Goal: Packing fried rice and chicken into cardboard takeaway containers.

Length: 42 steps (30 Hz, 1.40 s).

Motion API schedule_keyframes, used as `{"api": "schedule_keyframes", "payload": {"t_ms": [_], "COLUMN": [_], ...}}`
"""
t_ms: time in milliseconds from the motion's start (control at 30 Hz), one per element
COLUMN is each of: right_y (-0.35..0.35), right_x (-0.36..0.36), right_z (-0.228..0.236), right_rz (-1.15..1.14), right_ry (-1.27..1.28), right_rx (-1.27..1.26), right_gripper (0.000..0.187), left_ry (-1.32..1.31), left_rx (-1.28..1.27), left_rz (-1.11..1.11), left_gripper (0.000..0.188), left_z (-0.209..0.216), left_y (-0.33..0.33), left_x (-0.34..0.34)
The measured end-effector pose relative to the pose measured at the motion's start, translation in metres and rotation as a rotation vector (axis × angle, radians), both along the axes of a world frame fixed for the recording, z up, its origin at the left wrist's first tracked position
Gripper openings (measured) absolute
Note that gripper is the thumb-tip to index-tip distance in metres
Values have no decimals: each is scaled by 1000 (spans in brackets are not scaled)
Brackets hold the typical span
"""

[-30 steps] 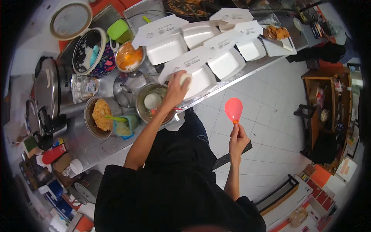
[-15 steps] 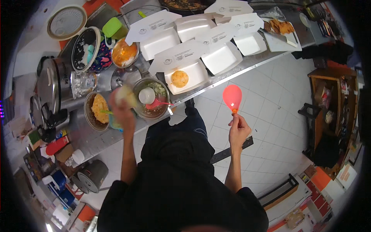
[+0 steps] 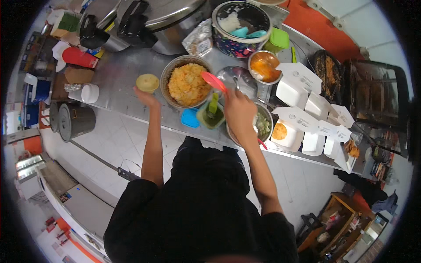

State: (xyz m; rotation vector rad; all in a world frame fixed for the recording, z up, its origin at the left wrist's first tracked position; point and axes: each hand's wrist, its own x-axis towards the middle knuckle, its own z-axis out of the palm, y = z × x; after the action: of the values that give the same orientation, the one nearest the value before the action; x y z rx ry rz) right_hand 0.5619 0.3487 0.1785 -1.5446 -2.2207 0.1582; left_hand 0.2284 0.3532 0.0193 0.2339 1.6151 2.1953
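Note:
My left hand (image 3: 148,99) is at a small yellow bowl (image 3: 147,83) over the steel counter; its fingers seem to hold the bowl's near side, though they are partly hidden. My right hand (image 3: 240,111) is closed on the handle of a pink rice paddle (image 3: 213,80). The paddle's blade reaches over the right rim of a round metal bowl (image 3: 164,90) heaped with orange rice (image 3: 187,83). Beneath my right forearm sits a metal bowl of chopped pale-green food (image 3: 263,126), partly covered by the arm.
A green-handled tool stands in a container of green sauce (image 3: 210,116) beside a blue lid (image 3: 190,117). Open white takeaway boxes (image 3: 287,115) line the right side. Behind are a patterned rice pot (image 3: 237,48), an orange-filled bowl (image 3: 264,65) and large pressure cookers (image 3: 162,17).
My view has swung left. My right hand has brought the pink paddle from beyond the counter edge to the rice bowl. My left hand and the small bowl are now left of the rice.

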Motion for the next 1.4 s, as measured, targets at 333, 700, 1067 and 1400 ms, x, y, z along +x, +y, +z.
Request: {"api": "schedule_keyframes", "payload": {"t_ms": [333, 700, 1067, 1400], "right_y": [36, 75, 27, 41], "right_x": [-164, -152, -175, -111], "right_z": [-106, -99, -120, -22], "right_rz": [337, -127, -20, -101], "right_ry": [-395, -187, -19, -26], "right_rx": [-127, -238, -457, -473], "right_gripper": [22, 17, 27, 21], "left_ry": [-114, -397, -252, -10], "left_rx": [77, 118, 141, -140], "left_rz": [-227, -321, -429, -732], "left_gripper": [57, 53, 50, 46], "left_z": [-21, -20, -16, 62], "left_y": [37, 50, 61, 59], "left_x": [12, -13, -3, -25]}}
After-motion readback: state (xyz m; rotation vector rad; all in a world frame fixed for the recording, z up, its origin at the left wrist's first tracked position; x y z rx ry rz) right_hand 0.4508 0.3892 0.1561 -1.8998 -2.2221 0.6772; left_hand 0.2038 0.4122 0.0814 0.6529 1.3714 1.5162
